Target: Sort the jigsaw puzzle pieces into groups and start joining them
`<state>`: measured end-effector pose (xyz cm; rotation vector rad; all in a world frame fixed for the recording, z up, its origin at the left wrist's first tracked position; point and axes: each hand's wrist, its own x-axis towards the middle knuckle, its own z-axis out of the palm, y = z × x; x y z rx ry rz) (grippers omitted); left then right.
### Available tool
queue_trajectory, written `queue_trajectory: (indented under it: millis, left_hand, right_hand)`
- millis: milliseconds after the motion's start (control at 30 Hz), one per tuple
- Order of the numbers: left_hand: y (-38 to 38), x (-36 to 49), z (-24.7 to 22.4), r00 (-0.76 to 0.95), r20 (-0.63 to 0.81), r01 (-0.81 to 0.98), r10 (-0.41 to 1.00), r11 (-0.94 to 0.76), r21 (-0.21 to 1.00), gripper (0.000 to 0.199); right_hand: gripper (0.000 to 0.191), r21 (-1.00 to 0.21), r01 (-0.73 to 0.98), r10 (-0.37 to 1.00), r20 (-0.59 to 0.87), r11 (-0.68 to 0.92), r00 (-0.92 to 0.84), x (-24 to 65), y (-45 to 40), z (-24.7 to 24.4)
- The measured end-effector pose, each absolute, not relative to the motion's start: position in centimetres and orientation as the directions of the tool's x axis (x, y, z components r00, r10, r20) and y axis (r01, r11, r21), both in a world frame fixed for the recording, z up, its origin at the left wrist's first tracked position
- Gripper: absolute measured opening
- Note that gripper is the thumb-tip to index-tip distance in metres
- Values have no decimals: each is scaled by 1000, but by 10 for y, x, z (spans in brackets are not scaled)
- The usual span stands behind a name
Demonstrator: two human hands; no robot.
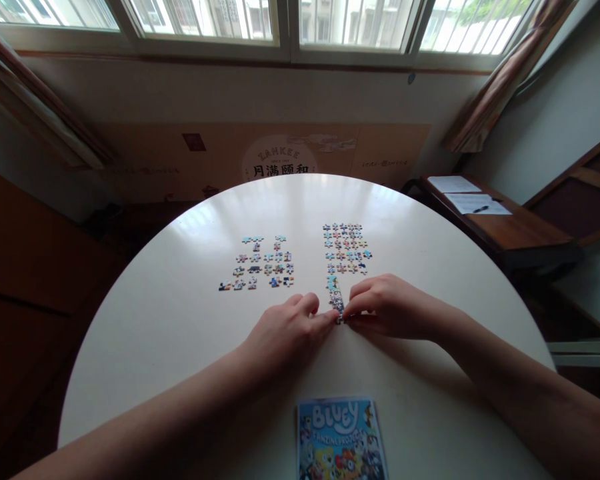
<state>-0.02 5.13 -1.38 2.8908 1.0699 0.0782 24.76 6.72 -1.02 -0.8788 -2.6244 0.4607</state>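
A narrow strip of joined jigsaw puzzle pieces (335, 291) lies on the white round table (180, 373), running toward me. At its near end, my left hand (290, 327) has its index finger stretched onto the pieces and the other fingers curled; its thumb is hidden. From the other side my right hand (385, 307) pinches at a jigsaw piece at the strip's lower right edge, the piece mostly covered by the fingertips. Beyond my right hand sit rows of loose jigsaw pieces (347, 245). Another spread-out group of jigsaw pieces (264, 265) lies beyond my left hand.
A blue picture sheet marked "Bluey" (341, 440) lies at the table's near side. Right of the table, a wooden side table (525, 230) carries papers (467, 200) and a pen. A printed cardboard panel (155, 153) stands behind, under the windows, with curtains on both sides.
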Motion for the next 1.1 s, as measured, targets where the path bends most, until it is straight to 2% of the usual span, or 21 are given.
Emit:
queue_trajectory:
  millis: [200, 433, 633, 800, 1100]
  left_hand:
    - [52, -3, -16, 766, 52, 634, 641, -766, 110, 37]
    - [52, -2, -18, 772, 78, 626, 631, -775, 83, 31]
    - [55, -7, -21, 750, 178, 628, 638, -770, 113, 32]
    - [56, -9, -19, 737, 241, 620, 631, -774, 130, 26]
    - [55, -7, -16, 777, 192, 583, 600, -800, 142, 23]
  right_hand:
    - [11, -433, 496, 617, 200, 753, -761, 248, 68, -11]
    - [10, -503, 486, 634, 173, 715, -754, 252, 71, -8]
    - [12, -524, 492, 669, 222, 695, -709, 259, 75, -5]
    - [12, -535, 486, 650, 166, 691, -742, 260, 76, -7]
    - [8, -497, 509, 653, 164, 702, -740, 259, 75, -10]
